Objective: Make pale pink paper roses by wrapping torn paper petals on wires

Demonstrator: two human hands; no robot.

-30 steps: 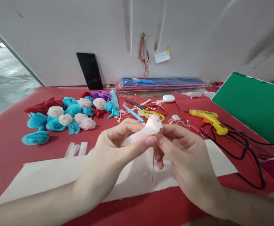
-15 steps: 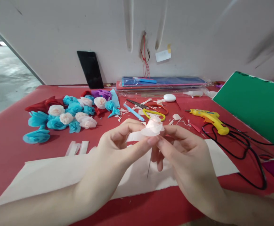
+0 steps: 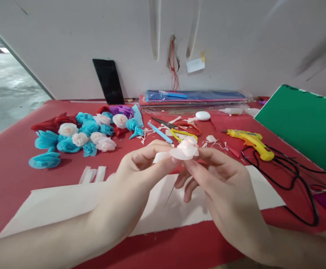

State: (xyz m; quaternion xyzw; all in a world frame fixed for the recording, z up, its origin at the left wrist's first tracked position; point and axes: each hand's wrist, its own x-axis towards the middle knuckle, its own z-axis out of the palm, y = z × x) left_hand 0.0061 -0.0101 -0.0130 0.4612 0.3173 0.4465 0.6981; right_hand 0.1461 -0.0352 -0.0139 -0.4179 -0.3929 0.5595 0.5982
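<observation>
A pale pink paper flower point(image 3: 188, 147) is held between both hands over a sheet of cream paper point(image 3: 59, 203). My left hand point(image 3: 129, 183) pinches its left side and a loose pale strip point(image 3: 161, 156) with thumb and fingers. On the other side, my right hand point(image 3: 224, 183) grips the flower's base between thumb and index finger, its lower fingers curled. A thin stem point(image 3: 170, 195) slants down and left beneath the flower. Short pale strips point(image 3: 93, 174) lie on the red table just beyond the cream paper.
Blue, pink, red and purple paper flowers point(image 3: 88, 127) are heaped at the left. Scissors point(image 3: 185, 131), a blue pen point(image 3: 160, 132) and paper scraps lie behind my hands. A yellow glue gun point(image 3: 252, 142) with a black cord is at the right, near a green board point(image 3: 303, 127).
The flower has turned slightly and shifted right. Its stem now slants more to the left. My left thumb has drawn back a little, and the fingers of my right hand have moved.
</observation>
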